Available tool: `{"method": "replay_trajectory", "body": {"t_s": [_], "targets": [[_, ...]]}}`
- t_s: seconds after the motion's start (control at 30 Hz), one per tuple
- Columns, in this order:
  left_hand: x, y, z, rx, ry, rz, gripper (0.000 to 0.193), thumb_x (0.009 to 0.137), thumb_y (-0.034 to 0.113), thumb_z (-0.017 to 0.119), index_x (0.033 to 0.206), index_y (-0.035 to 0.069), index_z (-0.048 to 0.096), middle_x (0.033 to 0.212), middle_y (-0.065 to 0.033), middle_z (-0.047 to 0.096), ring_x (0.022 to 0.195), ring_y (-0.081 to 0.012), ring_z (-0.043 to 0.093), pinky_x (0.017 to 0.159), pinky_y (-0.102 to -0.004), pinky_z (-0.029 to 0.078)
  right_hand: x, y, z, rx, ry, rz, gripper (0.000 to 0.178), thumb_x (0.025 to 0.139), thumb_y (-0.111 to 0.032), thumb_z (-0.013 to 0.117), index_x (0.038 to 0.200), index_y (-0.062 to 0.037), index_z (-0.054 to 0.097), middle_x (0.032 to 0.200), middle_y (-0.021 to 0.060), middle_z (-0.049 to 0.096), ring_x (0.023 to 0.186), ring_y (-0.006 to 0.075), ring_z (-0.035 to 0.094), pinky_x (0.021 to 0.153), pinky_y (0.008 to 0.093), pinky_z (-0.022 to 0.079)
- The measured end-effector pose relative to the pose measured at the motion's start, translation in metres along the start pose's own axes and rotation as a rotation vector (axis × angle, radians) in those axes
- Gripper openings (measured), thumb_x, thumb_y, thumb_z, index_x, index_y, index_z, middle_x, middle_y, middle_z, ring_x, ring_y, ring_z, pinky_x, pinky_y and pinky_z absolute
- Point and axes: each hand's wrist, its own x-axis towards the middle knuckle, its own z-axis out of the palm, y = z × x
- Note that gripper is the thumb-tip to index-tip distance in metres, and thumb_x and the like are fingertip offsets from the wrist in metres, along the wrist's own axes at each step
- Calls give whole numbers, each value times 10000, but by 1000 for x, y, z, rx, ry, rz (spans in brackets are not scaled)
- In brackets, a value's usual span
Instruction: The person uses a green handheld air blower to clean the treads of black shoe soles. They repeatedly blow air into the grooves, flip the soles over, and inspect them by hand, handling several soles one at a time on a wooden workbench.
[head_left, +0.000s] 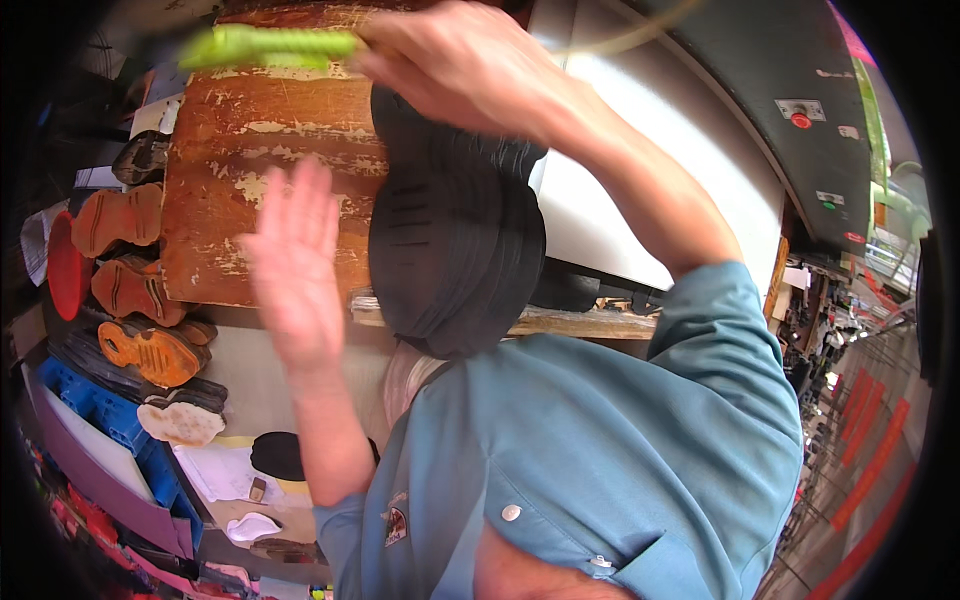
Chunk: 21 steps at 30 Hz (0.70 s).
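My right hand (450,65) is raised at the far edge of the worn wooden board (215,150), its fingers closed around one end of a bright yellow-green ribbed tool (280,47). Motion blurs the tool, and its exact kind does not show. Below that hand lies a stack of black sole-shaped sheets (455,255), fanned slightly, with short slots in the top one. It overlaps the board's right side. My left hand (295,250) hovers over the board's near part, left of the stack, with fingers stretched out and nothing in it.
A white panel (640,190) slants away at the right, beside a dark machine side with a red button (800,120). Brown sole-shaped templates (118,220) line the board's left. A blue crate (95,400) stands lower left, near white papers (225,470).
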Motion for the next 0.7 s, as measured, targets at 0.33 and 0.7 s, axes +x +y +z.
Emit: {"method": "replay_trajectory", "body": {"t_s": [0.33, 0.7], "targets": [[-34, 0, 99, -37, -110, -209, 415, 1193, 274, 384, 1333, -41, 613, 1184, -142, 738, 1110, -229, 706, 1017, -334, 537, -119, -109, -66, 354, -331, 453, 593, 959, -216, 806, 1456, -18, 552, 1163, 210, 728, 1047, 410, 714, 937, 478, 563], [-15, -58, 2, 1192, -418, 233, 577, 1155, 297, 463, 1613, -51, 411, 1714, -271, 334, 1608, -407, 300, 1301, -464, 281, -224, -85, -158, -249, -523, 570, 186, 783, -68, 820, 927, -104, 709, 793, 83, 750, 740, 279, 725, 760, 395, 590]]}}
